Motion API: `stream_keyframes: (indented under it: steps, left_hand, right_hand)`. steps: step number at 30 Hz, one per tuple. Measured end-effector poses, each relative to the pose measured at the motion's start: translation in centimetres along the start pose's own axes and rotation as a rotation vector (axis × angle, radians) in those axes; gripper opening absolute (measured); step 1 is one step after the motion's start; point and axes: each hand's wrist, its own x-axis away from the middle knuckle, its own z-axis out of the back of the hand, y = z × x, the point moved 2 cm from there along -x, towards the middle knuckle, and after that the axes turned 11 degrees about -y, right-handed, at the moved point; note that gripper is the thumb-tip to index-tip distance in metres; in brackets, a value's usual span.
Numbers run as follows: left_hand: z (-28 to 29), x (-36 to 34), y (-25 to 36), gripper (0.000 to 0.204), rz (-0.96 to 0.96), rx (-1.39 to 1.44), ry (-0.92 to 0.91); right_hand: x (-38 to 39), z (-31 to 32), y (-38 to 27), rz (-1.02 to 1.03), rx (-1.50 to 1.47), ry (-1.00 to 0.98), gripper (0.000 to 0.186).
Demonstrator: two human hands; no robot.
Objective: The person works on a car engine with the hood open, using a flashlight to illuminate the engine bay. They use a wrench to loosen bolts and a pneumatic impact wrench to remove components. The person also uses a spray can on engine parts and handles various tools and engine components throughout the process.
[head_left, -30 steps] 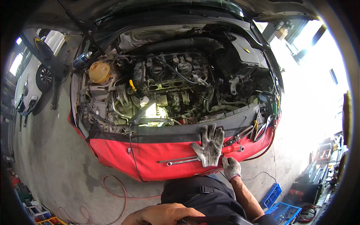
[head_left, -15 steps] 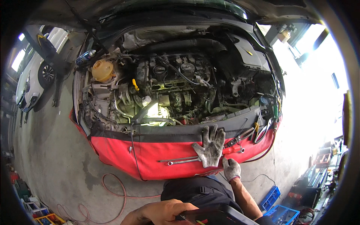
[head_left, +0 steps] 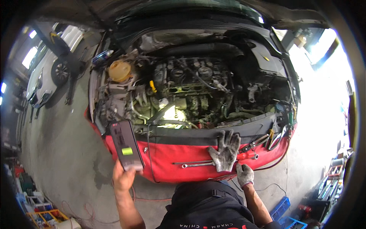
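Note:
My bare left hand (head_left: 122, 178) grips a smartphone (head_left: 121, 142) by its lower end, over the left part of the red fender cover (head_left: 179, 152). The phone's screen is lit, with a yellow-green patch on it. My right hand (head_left: 246, 175) wears a grey-white knit glove and is closed at the cover's lower edge; whatever its fingers hold is hidden. Just up and left of it, a loose work glove (head_left: 225, 154) lies flat across a wrench (head_left: 196, 165) and a thin rod. A red-handled screwdriver (head_left: 247, 155) lies beside that glove.
Behind the cover is the open engine bay, with a yellowish coolant tank (head_left: 119, 71), a yellow dipstick handle (head_left: 153, 86) and a bright work light's glow (head_left: 175, 116). Pliers (head_left: 280, 137) lie at the cover's right. A black cable (head_left: 150, 156) hangs over it; blue crates (head_left: 280, 208) stand lower right.
My left hand has swung from low in front of my body to the upper left, raising the phone screen-up. My right hand stays at the cover's edge. The view has shifted slightly.

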Motion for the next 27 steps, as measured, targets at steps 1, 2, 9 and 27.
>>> stream_keyframes:
  steps: [1,2,9,27]
  left_hand:
    - [2.4,-0.1,-1.4,0.048,-0.005,0.009,0.085]
    - [4.6,-0.8,-2.9,0.045,-0.011,0.027,0.164]
    - [15.6,-2.8,-7.6,0.036,-0.037,0.080,0.308]
    - [19.1,-3.5,-9.3,0.072,0.299,-1.005,0.548]
  right_hand:
    - [0.0,-0.1,0.6,-0.004,-0.016,-0.004,0.045]
    - [0.0,0.0,1.2,-0.013,-0.028,-0.001,0.046]
    - [-0.2,-0.5,1.6,0.033,-0.025,-0.018,0.048]
    - [-0.6,-1.1,1.7,0.071,-0.083,-0.044,0.043]
